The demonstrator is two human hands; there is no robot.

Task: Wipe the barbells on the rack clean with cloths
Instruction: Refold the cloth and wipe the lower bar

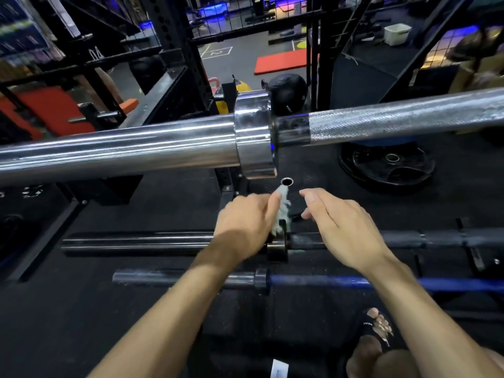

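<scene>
A chrome barbell (122, 148) crosses the whole view close to the camera, with a shiny collar (253, 137) and a knurled shaft (409, 118) to the right. Below it lie a black barbell (136, 242) and a lower one with a blue shaft (327, 281). My left hand (242, 222) holds a pale grey-white cloth (282, 211) over the black barbell's collar (278, 249). My right hand (346, 225) hovers just to the right of the cloth with fingers straight and relaxed, holding nothing.
A black weight plate (387, 165) lies on the rubber floor at the right. Black rack uprights (174, 50) stand behind the chrome bar. A red mat (283, 61) and a white bin (396, 34) are farther back. My sandalled foot (373, 331) is at the bottom right.
</scene>
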